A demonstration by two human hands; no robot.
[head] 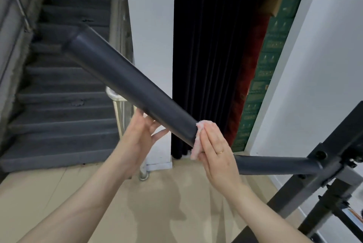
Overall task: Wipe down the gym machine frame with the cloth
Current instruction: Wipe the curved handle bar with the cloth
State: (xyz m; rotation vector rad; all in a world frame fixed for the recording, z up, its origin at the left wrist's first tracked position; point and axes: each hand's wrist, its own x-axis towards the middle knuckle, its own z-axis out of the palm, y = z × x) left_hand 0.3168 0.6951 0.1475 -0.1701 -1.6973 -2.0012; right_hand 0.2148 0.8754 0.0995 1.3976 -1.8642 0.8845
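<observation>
On one padded bar [127, 81], right hand [218, 154] pressing one cloth [198, 142], left hand [141, 132] loosely cupping underneath.

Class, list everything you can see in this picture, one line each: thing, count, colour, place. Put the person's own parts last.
Padded bar: one, dark grey, slanting across centre.
Bare frame tube: one, dark grey, right of the pad.
Machine frame: one, black and grey, lower right.
Cloth: one, pale pink, against the pad's lower end.
Stairs: one flight, grey, left.
Handrail: one, silver metal, beside the stairs.
Curtain: one, black, centre back.
Boxes: stacked, green, count unclear, right of curtain.
Floor: beige, bottom.
Left hand: open, under the pad.
Right hand: fingers pressing the cloth.
Ring: one, gold, right hand.
</observation>
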